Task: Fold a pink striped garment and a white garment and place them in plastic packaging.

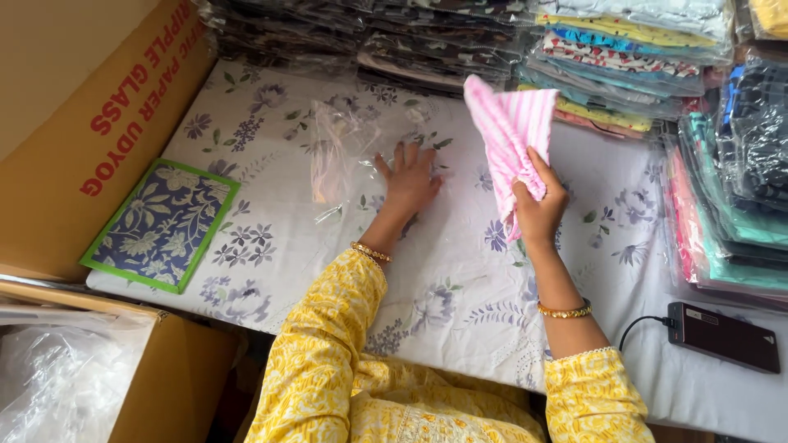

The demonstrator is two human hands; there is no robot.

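My right hand (pixel 538 205) grips a pink and white striped folded cloth (pixel 509 131) and holds it up above the table. My left hand (pixel 409 180) lies flat, fingers spread, on a clear plastic bag (pixel 345 148) that rests on the floral sheet (pixel 271 246) covering the table. Both arms wear yellow patterned sleeves and gold bangles.
Stacks of bagged folded clothes (pixel 624 57) line the back and right side (pixel 739 189). A blue floral packet with a green border (pixel 162 223) lies at left beside a brown cardboard box (pixel 90 123). A second box with plastic bags (pixel 74 369) sits lower left. A dark phone on a cable (pixel 722 335) lies at right.
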